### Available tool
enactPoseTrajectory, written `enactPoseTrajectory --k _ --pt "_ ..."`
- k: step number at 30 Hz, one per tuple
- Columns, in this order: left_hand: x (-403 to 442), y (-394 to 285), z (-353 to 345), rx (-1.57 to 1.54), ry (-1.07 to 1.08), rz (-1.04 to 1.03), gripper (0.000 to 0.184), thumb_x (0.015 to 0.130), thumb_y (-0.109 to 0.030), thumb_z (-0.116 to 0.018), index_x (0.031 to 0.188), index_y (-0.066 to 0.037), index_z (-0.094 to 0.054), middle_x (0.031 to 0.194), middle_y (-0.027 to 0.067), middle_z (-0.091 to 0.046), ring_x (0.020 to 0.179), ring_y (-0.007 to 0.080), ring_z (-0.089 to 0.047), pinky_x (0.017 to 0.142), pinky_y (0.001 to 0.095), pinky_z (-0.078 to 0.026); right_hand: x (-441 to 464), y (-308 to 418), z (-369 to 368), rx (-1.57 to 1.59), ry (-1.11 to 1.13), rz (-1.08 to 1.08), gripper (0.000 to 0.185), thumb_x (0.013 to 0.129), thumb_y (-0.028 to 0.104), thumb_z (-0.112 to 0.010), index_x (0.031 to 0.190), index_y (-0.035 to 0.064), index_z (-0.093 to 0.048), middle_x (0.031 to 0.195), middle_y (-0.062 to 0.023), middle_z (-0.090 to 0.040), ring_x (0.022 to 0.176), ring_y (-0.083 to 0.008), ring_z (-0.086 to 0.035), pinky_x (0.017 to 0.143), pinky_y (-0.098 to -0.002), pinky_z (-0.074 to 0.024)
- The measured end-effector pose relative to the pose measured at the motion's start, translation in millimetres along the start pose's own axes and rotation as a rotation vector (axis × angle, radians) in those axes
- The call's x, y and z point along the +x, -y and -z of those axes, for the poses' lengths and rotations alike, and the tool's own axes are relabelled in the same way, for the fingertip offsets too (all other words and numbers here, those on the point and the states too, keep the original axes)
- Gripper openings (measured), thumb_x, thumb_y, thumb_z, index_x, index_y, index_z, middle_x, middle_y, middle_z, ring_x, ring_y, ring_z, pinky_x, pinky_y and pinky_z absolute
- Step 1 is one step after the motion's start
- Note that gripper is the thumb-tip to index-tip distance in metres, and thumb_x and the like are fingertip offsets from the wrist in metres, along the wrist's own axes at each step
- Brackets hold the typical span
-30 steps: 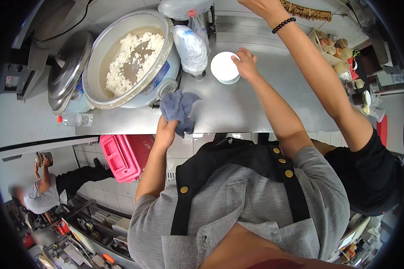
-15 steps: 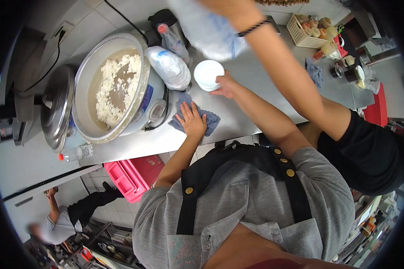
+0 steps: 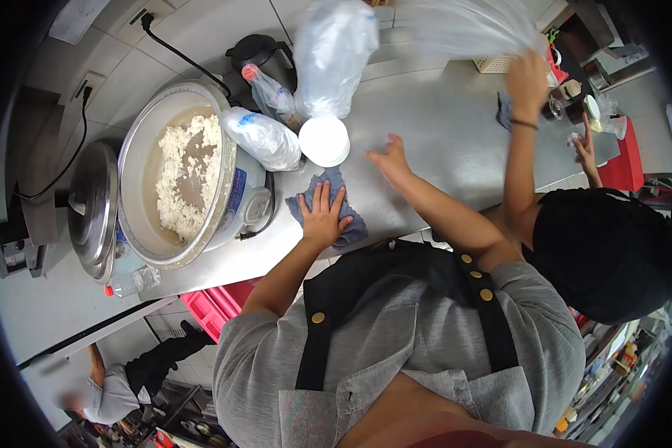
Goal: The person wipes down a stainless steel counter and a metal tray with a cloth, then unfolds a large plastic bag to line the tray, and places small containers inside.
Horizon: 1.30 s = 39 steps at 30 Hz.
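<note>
Ahead of both hands we record a steel counter, grey and reflective. Beyond the left hand and to its left, we find a wide grey tub holding white lumps in cloudy liquid. Farther ahead of that hand stands a tall plastic bag, pale and wrinkled; nearer is a smaller wrapped bundle with blue marking. Directly beneath the left hand lies a cloth: blue-grey, spread out but creased, its edges irregular, one part reaching away from the body. We note the hand palm down on it, fingers spread flat. Just ahead of the cloth, and to the left of the right hand, we observe a white stack, round and smooth-topped, its lower edges showing slightly. The right hand is open, fingers extended, apart from the stack.
</note>
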<state>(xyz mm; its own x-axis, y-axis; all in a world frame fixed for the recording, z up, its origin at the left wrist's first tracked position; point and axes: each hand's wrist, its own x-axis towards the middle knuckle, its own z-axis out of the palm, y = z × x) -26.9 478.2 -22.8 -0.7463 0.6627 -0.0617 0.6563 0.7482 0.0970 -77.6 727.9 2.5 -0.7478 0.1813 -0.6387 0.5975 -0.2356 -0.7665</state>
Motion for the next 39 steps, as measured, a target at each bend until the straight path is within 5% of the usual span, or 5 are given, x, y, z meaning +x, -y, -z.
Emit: enactPoseTrajectory --k 2,5,9,18,39 --pt "1 -1 2 -0.013 -0.013 0.007 0.078 0.088 -0.057 -0.058 0.153 -0.021 -0.034 0.159 0.0189 -0.025 0.147 0.0363 -0.021 0.109 0.0721 -0.014 18 5 2 -0.414 -0.406 0.499 0.115 0.075 0.037 -0.085 0.153 -0.0001 -0.009 0.153 -0.0283 -0.023 0.142 -0.0380 -0.029 0.105 -0.0510 -0.0435" --pt "-2 -2 3 -0.073 -0.055 0.020 0.071 0.089 -0.051 -0.059 0.151 -0.022 -0.039 0.159 0.0173 -0.027 0.147 0.0349 -0.023 0.111 0.0678 -0.015 47 51 -13 -0.319 -0.495 0.631 0.115 0.073 0.040 -0.088 0.150 -0.0032 -0.014 0.151 -0.0263 -0.028 0.141 -0.0365 -0.033 0.108 -0.0493 -0.0418" --pt "-3 -3 6 -0.148 -0.114 0.040 0.063 0.088 -0.040 -0.060 0.147 -0.023 -0.046 0.157 0.0142 -0.032 0.146 0.0321 -0.026 0.114 0.0625 -0.016 97 133 -2 0.678 -0.159 0.404 0.105 0.079 0.037 -0.084 0.150 -0.0003 -0.017 0.150 -0.0225 -0.032 0.138 -0.0361 -0.039 0.113 -0.0498 -0.0378" --pt "-5 1 7 -0.185 -0.105 0.052 0.062 0.087 -0.036 -0.060 0.146 -0.024 -0.047 0.156 0.0132 -0.033 0.145 0.0307 -0.028 0.114 0.0607 -0.016 105 50 -2 0.627 -0.534 0.571 0.079 0.094 0.037 -0.068 0.150 0.0024 -0.024 0.148 -0.0180 -0.035 0.136 -0.0266 -0.038 0.115 -0.0381 -0.0279" --pt "-11 -2 -2 -0.163 -0.195 0.035 0.058 0.086 -0.034 -0.060 0.142 -0.024 -0.051 0.155 0.0121 -0.037 0.145 0.0303 -0.030 0.114 0.0607 -0.018 -57 -97 73 -0.116 -0.278 0.694 0.034 0.094 0.015 -0.064 0.124 0.0040 -0.051 0.117 -0.0072 -0.057 0.102 -0.0180 -0.056 0.086 -0.0326 -0.0483"
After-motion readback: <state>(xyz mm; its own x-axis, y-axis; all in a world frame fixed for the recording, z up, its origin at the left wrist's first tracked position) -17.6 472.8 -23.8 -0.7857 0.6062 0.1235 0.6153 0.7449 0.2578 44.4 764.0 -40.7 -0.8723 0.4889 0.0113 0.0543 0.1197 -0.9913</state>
